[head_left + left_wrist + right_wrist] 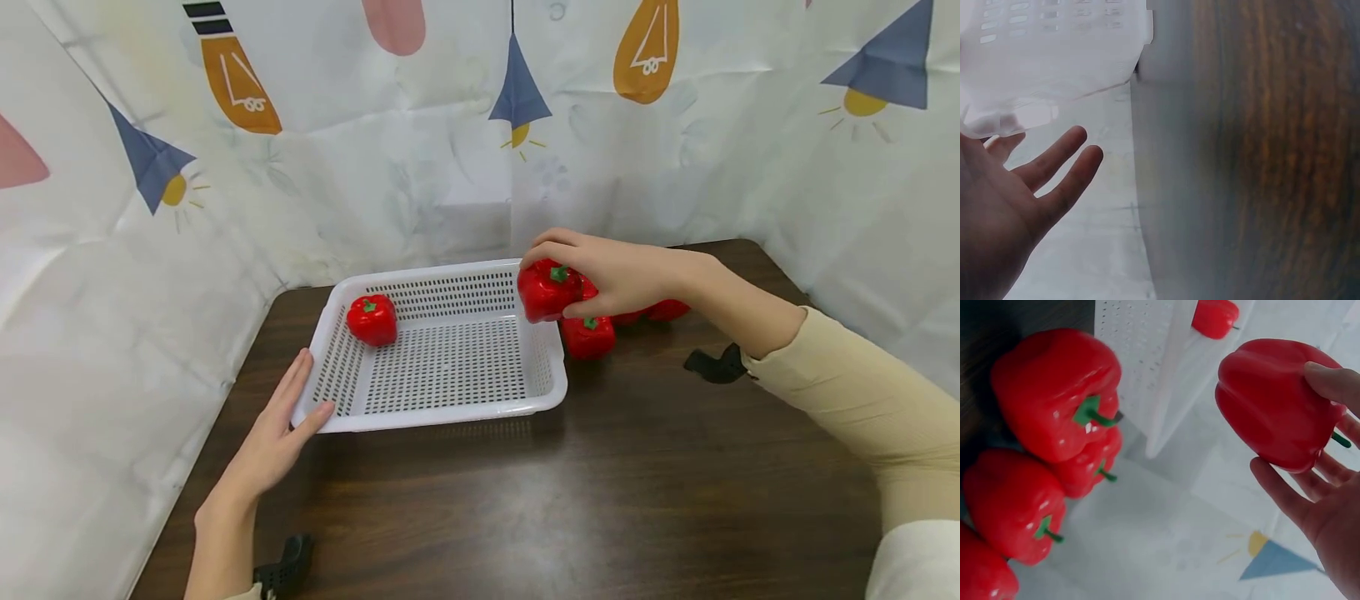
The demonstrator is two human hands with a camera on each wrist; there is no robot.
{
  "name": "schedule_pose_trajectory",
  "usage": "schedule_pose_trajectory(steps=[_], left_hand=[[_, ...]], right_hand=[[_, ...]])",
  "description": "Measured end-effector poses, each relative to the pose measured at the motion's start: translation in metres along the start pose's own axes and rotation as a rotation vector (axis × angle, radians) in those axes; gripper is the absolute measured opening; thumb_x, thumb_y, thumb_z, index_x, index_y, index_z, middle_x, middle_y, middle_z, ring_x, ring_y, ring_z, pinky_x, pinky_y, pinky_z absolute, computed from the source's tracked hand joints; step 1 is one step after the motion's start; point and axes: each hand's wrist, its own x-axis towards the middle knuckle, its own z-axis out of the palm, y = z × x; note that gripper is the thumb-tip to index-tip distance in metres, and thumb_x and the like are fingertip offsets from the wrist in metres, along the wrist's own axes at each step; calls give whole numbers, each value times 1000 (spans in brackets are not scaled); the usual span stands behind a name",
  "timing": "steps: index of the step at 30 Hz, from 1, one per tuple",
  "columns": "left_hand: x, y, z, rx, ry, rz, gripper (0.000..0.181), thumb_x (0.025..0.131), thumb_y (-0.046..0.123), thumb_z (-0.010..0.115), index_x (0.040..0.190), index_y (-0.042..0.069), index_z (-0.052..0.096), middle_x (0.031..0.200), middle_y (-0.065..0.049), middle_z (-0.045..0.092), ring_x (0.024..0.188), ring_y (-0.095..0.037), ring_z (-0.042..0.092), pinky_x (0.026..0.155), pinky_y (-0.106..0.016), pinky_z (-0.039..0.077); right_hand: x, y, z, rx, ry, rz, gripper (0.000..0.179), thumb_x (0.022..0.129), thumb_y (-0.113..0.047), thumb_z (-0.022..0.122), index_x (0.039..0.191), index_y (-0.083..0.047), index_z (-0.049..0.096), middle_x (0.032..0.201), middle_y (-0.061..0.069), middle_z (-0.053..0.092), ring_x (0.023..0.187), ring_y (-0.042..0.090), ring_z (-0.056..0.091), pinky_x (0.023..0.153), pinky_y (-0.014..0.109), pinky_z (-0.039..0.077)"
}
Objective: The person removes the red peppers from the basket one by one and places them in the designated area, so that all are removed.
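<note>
My right hand [592, 267] grips a red bell pepper [1275, 403] with a green stem, thumb on one side and fingers on the other. The pepper is held up over the right end of a white perforated plastic basket [446, 413]. Inside the basket, toward its left back, lies another red bell pepper [372, 320]. At the basket's front left corner, my left hand [262, 446] rests on the rim, its thumb over the edge and its straight fingers along the outer side. The left wrist view shows those fingers [1063, 178] spread beside the basket wall.
Several more red bell peppers [1054, 394] cluster on the dark wooden table [637, 483] just right of the basket, partly hidden by the right hand in the head view. A white patterned cloth [450, 167] hangs behind the table and along its left and right sides.
</note>
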Motion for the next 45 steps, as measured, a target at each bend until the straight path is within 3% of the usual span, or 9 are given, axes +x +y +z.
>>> schedule_pose_trajectory(steps=[13,19,27,33,40,45], left_hand=[[-1,-2,0,0,-2,12,86,99,31,66,167,27,11,172,-2,3,153,-43,11,109,-79,18],[-1,-3,0,-6,-10,35,84,101,30,64,167,23,11,172,-4,4,154,-43,11,112,-77,15],[-3,-4,-3,-10,-12,46,83,101,28,64,167,21,12,172,-3,4,154,-42,11,116,-72,14],[-1,-2,-4,3,-13,51,84,101,29,64,167,22,12,172,-3,4,153,-43,13,113,-75,16],[-3,-3,-3,3,-12,33,85,101,29,65,167,23,12,172,-4,5,152,-45,14,110,-77,19],[-1,-3,0,-6,-10,46,84,101,29,64,166,24,12,172,-3,5,153,-42,12,112,-76,16]], right_hand=[[-38,10,-3,-9,58,92,71,85,-9,85,145,-14,47,147,-3,43,132,17,42,101,41,51],[-57,16,-5,-36,84,123,70,83,-8,86,142,-14,49,143,-6,45,131,14,42,101,37,50],[-80,19,-4,-92,32,194,69,83,-10,87,142,-18,51,141,-9,45,127,12,45,98,39,52],[-97,21,3,-86,-74,250,69,78,-11,90,137,-20,56,140,-7,46,122,16,51,90,36,56],[-108,32,17,-23,-143,325,68,79,-8,89,136,-21,54,135,-3,44,90,14,58,74,28,55],[-114,45,30,-21,-112,306,69,76,-3,90,133,-20,56,132,-5,47,114,20,49,79,29,57]])
